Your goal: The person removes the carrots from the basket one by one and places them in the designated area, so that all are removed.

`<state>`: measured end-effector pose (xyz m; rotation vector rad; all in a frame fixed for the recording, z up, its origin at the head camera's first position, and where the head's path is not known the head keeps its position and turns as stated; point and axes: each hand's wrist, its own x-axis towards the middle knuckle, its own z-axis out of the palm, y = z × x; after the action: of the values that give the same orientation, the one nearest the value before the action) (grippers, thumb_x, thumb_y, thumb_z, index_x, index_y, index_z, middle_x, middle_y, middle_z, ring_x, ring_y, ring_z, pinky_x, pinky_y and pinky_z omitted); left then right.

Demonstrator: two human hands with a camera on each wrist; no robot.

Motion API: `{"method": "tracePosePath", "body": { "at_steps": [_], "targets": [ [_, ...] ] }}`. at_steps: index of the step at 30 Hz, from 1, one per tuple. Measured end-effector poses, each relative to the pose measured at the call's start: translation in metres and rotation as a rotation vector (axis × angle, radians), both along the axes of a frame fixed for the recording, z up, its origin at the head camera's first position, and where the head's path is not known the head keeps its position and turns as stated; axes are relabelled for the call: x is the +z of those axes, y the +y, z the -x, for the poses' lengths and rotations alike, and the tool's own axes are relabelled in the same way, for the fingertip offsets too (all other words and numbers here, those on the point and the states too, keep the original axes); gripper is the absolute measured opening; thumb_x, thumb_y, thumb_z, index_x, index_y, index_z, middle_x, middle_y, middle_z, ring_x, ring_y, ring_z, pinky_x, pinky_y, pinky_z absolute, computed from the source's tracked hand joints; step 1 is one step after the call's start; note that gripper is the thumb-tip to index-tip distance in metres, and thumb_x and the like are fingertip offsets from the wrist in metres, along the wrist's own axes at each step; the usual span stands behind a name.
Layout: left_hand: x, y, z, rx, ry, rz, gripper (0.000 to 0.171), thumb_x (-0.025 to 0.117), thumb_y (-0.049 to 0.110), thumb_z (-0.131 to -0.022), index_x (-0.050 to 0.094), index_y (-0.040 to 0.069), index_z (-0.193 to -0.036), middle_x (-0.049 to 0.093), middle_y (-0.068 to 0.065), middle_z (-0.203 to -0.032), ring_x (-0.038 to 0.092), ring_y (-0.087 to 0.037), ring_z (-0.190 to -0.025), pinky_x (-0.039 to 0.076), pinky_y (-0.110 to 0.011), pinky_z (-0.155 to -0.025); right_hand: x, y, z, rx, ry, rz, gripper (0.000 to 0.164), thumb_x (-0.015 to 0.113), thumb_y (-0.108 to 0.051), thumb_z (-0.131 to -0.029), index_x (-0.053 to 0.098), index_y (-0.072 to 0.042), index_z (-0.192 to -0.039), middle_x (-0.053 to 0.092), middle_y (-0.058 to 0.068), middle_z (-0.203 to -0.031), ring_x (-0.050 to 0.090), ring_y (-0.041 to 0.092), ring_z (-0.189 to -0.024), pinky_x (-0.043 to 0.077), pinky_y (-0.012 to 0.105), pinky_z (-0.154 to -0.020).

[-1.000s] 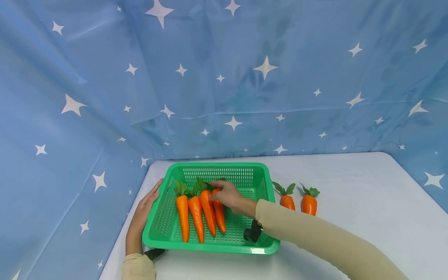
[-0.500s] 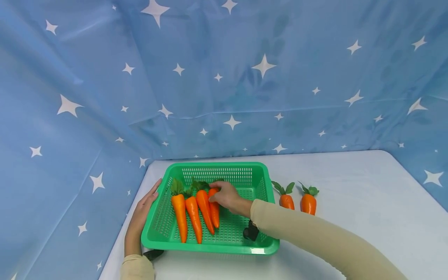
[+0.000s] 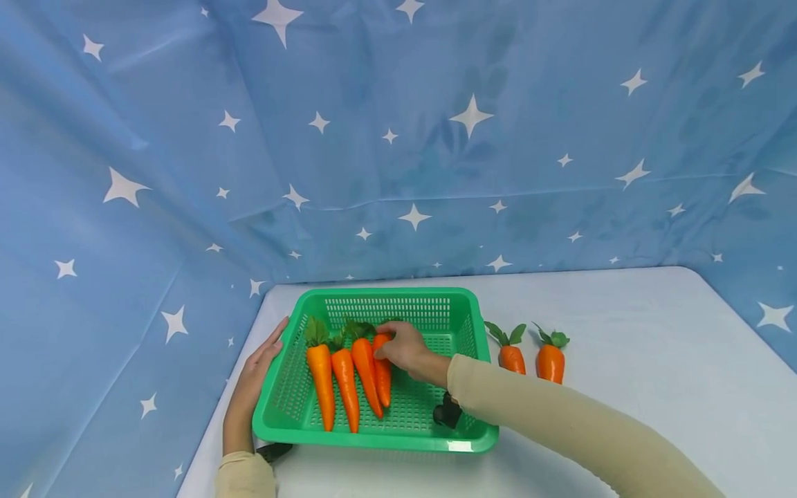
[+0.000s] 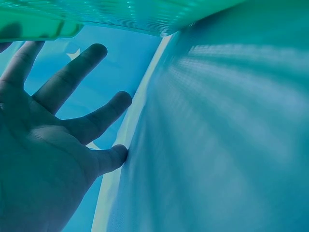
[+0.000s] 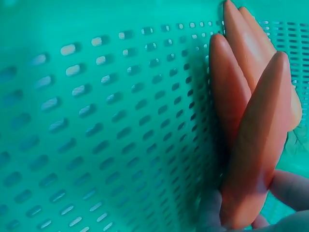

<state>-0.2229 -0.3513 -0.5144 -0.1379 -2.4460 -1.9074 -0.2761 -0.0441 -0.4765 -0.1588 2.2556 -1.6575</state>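
A green perforated plastic basket [image 3: 361, 438] holds a row of orange carrots with green leafy tops. Inside it, my right hand [image 3: 407, 351] grips the rightmost carrot [image 3: 383, 387] near its leafy end. The right wrist view shows thumb and fingers on either side of this carrot [image 5: 258, 137]. Close by on its left lie three more: a middle carrot [image 3: 366, 373], another carrot [image 3: 346, 387] and the leftmost carrot [image 3: 321, 384]. My left hand [image 3: 254, 377] rests against the basket's left side. Its fingers are straight and spread in the left wrist view.
Two carrots lie on the white table to the right of the basket, a nearer carrot [image 3: 512, 358] and a farther-right carrot [image 3: 551, 362], both partly hidden by my right sleeve [image 3: 560, 408]. A blue curtain [image 3: 398, 159] with white stars hangs behind and at the left.
The gripped carrot has shifted slightly left and away from me with my right hand. The other basket carrots have moved a little left, too. My left hand stays at the basket's side.
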Motion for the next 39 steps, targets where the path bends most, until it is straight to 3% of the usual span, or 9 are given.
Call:
{"method": "tracePosePath", "body": {
  "at_steps": [9, 18, 29, 39],
  "targets": [
    [-0.001, 0.001, 0.004, 0.001, 0.009, -0.003, 0.053, 0.036, 0.037, -0.119, 0.034, 0.024, -0.171, 0.024, 0.001, -0.176, 0.024, -0.005, -0.155, 0.032, -0.011, -0.109, 0.006, 0.004, -0.003, -0.05, -0.016, 0.02, 0.052, 0.076, 0.01, -0.089, 0.067, 0.003, -0.14, 0.065, 0.022, -0.134, 0.068, 0.034, -0.105, 0.061, 0.044, -0.083],
    [-0.001, -0.001, 0.003, -0.002, 0.004, -0.01, 0.054, 0.036, 0.038, -0.12, 0.032, 0.023, -0.171, 0.023, 0.001, -0.177, 0.021, -0.008, -0.158, 0.031, -0.011, -0.11, 0.016, 0.014, -0.004, -0.074, -0.076, 0.152, 0.052, 0.074, 0.011, -0.09, 0.065, 0.006, -0.141, 0.065, 0.022, -0.128, 0.069, 0.031, -0.1, 0.061, 0.041, -0.08],
    [0.0, -0.002, 0.001, 0.0, 0.004, -0.003, 0.053, 0.036, 0.037, -0.12, 0.032, 0.023, -0.171, 0.022, 0.001, -0.177, 0.022, -0.005, -0.156, 0.031, -0.011, -0.11, 0.021, 0.028, -0.011, -0.066, -0.087, 0.218, 0.052, 0.075, 0.013, -0.09, 0.064, 0.008, -0.14, 0.062, 0.024, -0.133, 0.071, 0.031, -0.098, 0.062, 0.044, -0.081],
    [0.0, 0.001, 0.002, 0.001, -0.006, -0.012, 0.054, 0.036, 0.038, -0.12, 0.032, 0.024, -0.171, 0.023, 0.001, -0.177, 0.022, -0.008, -0.157, 0.032, -0.011, -0.11, 0.038, 0.044, -0.017, -0.03, -0.11, 0.271, 0.052, 0.074, 0.01, -0.092, 0.063, 0.007, -0.142, 0.059, 0.025, -0.139, 0.073, 0.03, -0.098, 0.061, 0.046, -0.089]
  ]
}}
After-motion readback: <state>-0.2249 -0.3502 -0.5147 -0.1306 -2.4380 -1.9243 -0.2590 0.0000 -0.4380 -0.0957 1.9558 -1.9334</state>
